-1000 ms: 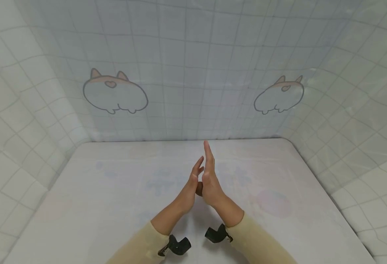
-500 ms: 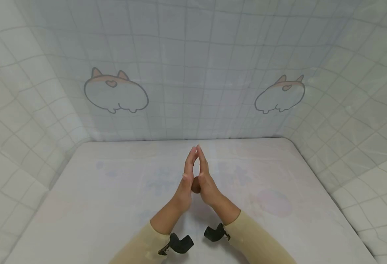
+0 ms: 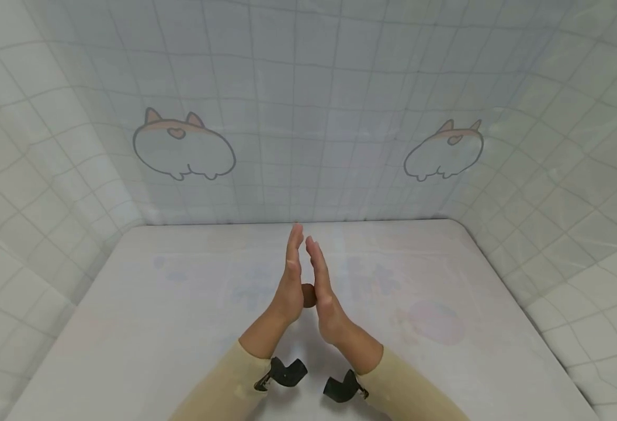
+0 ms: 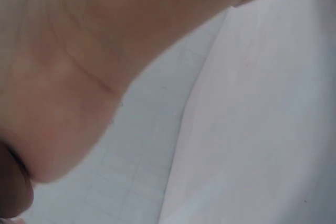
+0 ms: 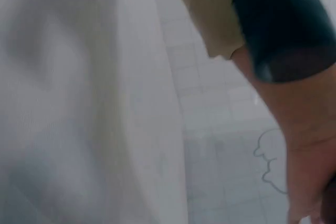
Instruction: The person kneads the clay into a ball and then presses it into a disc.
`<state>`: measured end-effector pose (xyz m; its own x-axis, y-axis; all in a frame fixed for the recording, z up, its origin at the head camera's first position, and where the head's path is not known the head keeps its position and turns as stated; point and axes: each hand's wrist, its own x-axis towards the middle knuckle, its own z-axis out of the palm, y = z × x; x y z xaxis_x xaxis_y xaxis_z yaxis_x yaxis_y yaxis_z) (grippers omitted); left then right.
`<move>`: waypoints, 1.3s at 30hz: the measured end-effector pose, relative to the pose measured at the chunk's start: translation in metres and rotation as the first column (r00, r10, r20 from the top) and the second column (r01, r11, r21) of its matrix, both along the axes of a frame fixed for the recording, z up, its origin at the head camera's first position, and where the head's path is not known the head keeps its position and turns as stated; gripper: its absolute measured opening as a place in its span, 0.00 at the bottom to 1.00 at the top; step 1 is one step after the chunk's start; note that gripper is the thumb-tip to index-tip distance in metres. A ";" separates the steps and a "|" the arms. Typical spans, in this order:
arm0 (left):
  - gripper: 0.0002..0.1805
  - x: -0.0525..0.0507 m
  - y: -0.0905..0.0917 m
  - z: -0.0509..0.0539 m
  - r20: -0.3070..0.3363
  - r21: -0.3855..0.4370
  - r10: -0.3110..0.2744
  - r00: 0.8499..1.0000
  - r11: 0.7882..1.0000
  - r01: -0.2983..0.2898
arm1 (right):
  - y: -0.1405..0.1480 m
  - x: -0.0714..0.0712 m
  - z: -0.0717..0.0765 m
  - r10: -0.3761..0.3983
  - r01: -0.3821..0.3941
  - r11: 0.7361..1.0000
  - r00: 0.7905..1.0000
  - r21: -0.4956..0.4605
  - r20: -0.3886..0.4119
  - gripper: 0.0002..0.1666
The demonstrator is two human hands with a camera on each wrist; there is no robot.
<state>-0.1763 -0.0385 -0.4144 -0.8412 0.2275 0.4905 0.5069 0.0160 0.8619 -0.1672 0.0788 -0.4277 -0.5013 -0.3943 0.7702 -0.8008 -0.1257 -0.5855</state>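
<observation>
A small round brown ball (image 3: 308, 296) sits pressed between my two palms in the head view; its material is hard to tell. My left hand (image 3: 289, 292) lies flat against its left side, fingers straight and pointing away. Against the other side rests my right hand (image 3: 328, 304), also straight-fingered, its fingertips a little nearer than the left's. Part of the ball (image 4: 14, 187) shows at the lower left corner of the left wrist view, beside the heel of the palm. In the right wrist view only a dark sliver of the ball (image 5: 331, 205) is seen at the edge.
Below the hands spreads a white table (image 3: 172, 327) with faint pastel prints. Pale grid-patterned curtains (image 3: 287, 146) with cartoon animal drawings surround it at the back and sides. Black wrist mounts (image 3: 287, 372) hang from both sleeves, close to the tabletop.
The palms have slid against each other: the left hand went forward and the right hand drew back. The ball between them has shifted slightly left.
</observation>
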 end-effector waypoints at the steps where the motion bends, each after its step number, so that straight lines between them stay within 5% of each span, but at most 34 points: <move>1: 0.49 0.000 0.000 0.000 0.029 -0.009 -0.009 1.000 1.000 0.009 | 0.000 0.001 0.001 0.003 -0.004 1.000 1.000 -0.011 -0.008 0.53; 12: 0.41 0.007 0.001 -0.006 0.206 -0.119 -0.108 0.973 0.984 0.134 | 0.003 0.005 0.010 -0.021 0.031 0.989 0.998 -0.142 0.066 0.50; 18: 0.42 0.015 0.004 -0.010 0.116 -0.044 -0.215 0.970 0.974 0.222 | 0.007 -0.004 0.014 -0.076 0.092 0.989 0.989 -0.120 0.127 0.50; 22: 0.46 0.020 0.006 -0.011 0.032 0.001 -0.232 0.972 0.973 0.232 | 0.009 -0.011 0.010 -0.101 0.114 0.992 0.976 -0.061 0.195 0.52; 25: 0.47 0.023 0.006 -0.009 -0.007 0.040 -0.209 0.978 0.977 0.209 | 0.009 -0.013 0.004 -0.096 0.101 0.995 0.967 -0.011 0.238 0.51; 32: 0.49 0.021 0.006 -0.002 -0.124 0.144 -0.120 0.985 0.980 0.138 | 0.004 -0.012 -0.008 0.100 -0.102 0.995 0.934 -0.010 0.343 0.50; 39: 0.49 0.014 0.007 -0.002 -0.238 0.142 0.028 0.971 0.990 0.007 | 0.000 -0.010 -0.009 0.018 -0.022 1.000 0.981 0.019 0.191 0.51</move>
<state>-0.1627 -0.0315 -0.4168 -0.6976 0.1333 0.7040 0.6988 -0.0906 0.7096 -0.1775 0.0788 -0.4367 -0.6299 -0.4209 0.6527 -0.6718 -0.1264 -0.7299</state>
